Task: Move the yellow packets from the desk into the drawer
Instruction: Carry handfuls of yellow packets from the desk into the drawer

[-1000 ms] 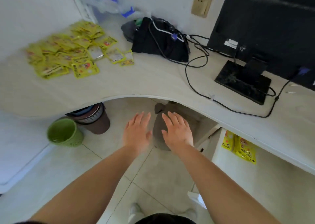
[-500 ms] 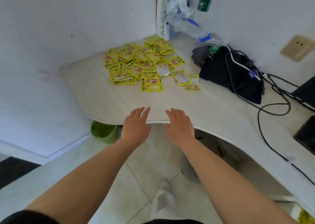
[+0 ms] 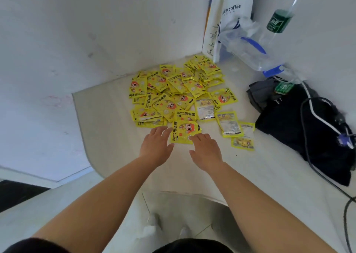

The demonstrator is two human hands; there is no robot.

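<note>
Here yellow packets [image 3: 179, 91] litter the pale corner desk [image 3: 107, 118] between white walls

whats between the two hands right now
In the head view, the nearest yellow packet lies between the fingertips of the left hand and right hand. Nearer the wrists, only bare desk shows between them.

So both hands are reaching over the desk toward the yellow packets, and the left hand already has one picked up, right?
Not quite. The head view shows the left hand open and flat, holding nothing. Both hands do reach over the desk toward the packets; the right hand is open too, its fingertips at the nearest packet.
</note>
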